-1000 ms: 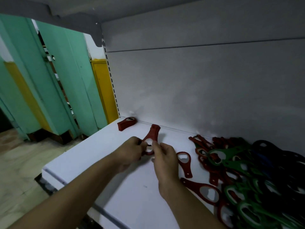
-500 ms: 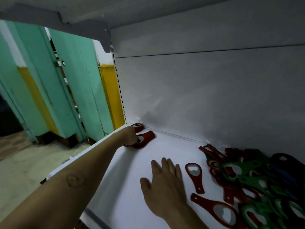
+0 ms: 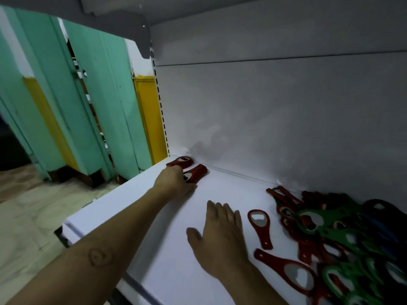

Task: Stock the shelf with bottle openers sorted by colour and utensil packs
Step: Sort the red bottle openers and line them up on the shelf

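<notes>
Shelf (image 3: 167,249) smooth matt white; red bottle openers (image 3: 259,225) matt, shiny metal inserts.

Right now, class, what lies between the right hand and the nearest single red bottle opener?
Only bare white shelf, in the head view, separates the right hand from the red bottle opener.

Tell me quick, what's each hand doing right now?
Left hand: fingers on a red bottle opener at the shelf's back corner; grip cannot be told.
Right hand: open, empty, flat over the shelf.

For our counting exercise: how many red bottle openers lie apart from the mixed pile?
4: two in the shelf's back left corner by the left hand, two beside the right hand. The pile may hide more.
</notes>
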